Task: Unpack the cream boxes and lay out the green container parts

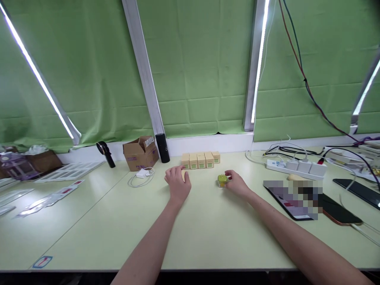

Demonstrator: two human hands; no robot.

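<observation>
My left hand (177, 183) rests on the pale green table (196, 233), fingers curled round a small cream box (183, 175) that is mostly hidden under them. My right hand (236, 183) lies to the right, its fingertips pinching a small green and yellow object (222, 180) on the table. Just behind both hands stands a row of several small cream boxes with green labels (200, 160), close to the wall.
A brown cardboard box (140, 153), a black cylinder (162, 148) and a white cable with charger (141, 175) sit at the back left. A white power strip (297, 166) with cables, a tablet (289, 202) and phones lie at the right. Plastic trays (69, 171) lie at the left.
</observation>
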